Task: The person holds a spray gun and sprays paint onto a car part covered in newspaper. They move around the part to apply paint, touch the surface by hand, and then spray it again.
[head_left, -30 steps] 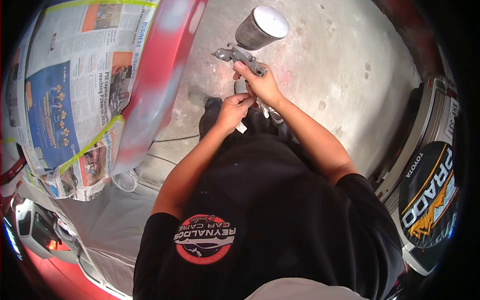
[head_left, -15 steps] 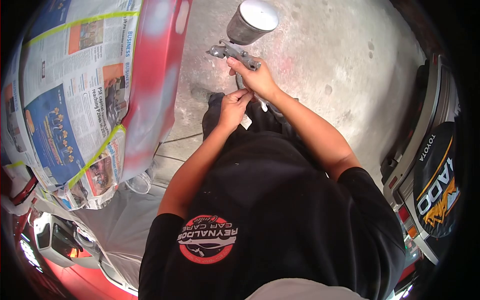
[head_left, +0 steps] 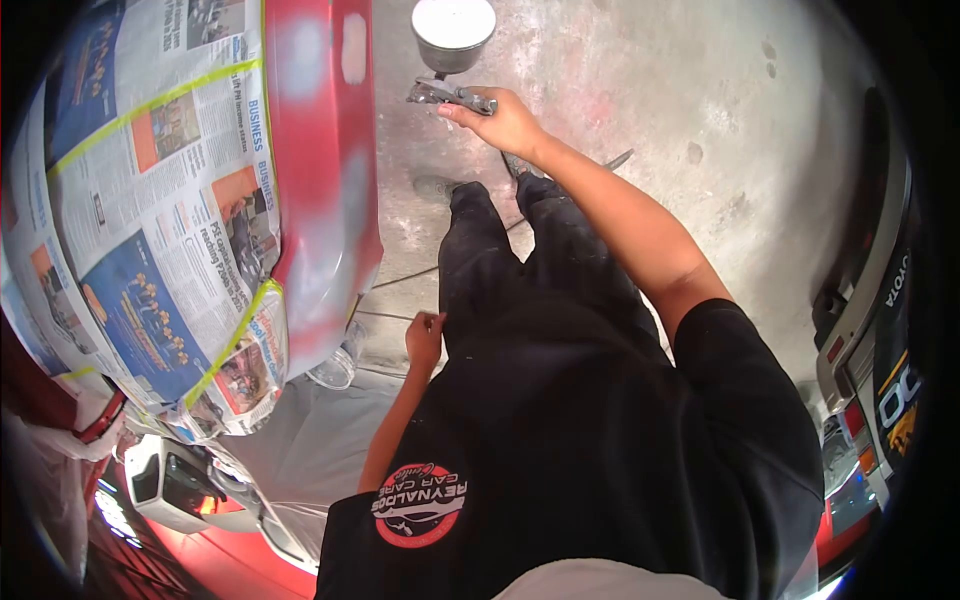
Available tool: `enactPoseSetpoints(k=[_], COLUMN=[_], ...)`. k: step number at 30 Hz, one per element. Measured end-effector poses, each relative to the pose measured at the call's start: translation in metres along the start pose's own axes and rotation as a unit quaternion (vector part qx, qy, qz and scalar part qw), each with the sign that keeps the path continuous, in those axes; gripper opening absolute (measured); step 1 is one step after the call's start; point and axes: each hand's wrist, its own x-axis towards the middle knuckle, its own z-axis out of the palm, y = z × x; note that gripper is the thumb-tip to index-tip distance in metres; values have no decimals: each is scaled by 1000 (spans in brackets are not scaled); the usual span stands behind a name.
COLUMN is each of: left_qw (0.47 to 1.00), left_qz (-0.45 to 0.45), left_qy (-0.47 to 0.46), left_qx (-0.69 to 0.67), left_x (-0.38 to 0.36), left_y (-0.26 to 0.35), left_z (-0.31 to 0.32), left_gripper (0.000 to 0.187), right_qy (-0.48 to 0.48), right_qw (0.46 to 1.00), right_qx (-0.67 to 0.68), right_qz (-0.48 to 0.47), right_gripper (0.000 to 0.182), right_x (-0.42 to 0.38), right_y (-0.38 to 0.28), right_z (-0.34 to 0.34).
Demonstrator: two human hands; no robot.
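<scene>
My right hand [head_left: 510,128] is wrapped round the handle of a grey metal spray gun [head_left: 440,95]. A round paint cup [head_left: 453,45] with a pale lid sits on top of the gun, over the concrete floor. The gun's nozzle points left, towards a red car panel [head_left: 335,200] with pale grey patches, and stays apart from it. Beside my left thigh is my left hand [head_left: 425,338], with its fingers curled in. Whatever it may hold is hidden.
Newspaper [head_left: 170,200] edged with yellow-green tape covers the car next to the red panel. A clear plastic cup [head_left: 335,370] stands below the panel's lower end. Behind my feet runs a thin hose [head_left: 405,277]. Another vehicle [head_left: 860,340] stands on the right.
My left hand has come away from near the spray gun and dropped to my side. My right hand has carried the gun slightly left and farther from my body.
</scene>
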Motion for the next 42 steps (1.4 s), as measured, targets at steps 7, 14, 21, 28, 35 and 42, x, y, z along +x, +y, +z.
enactPoseSetpoints(k=[7,14,21,28,35,42], left_qw=[995,989,986,984,980,961], left_qz=[-2,28,31,19,21,-26], left_qy=[-90,-108,-118,-122,-116,-50], left_qx=[30,95,116,126,160,270], left_x=[-18,-8,-6,-8,-3,-2], left_y=[-47,-20,-14,-10,-8,38], left_z=[16,6,1,1,-2,-16], left_gripper=[18,14,14,15,14,10], right_qy=[35,0,-64,103,50,19], right_qw=[999,1000,997,993,997,999], right_qx=[-36,-13,-51,-66,-54,38], right_qz=[14,25,5,-4,-13,-2], right_gripper=[52,50,57,57,55,42], right_x=[22,20,20,58,36,-5], right_y=[17,23,26,21,17,42], right_z=[-16,-30,-42,-52,-59,-58])
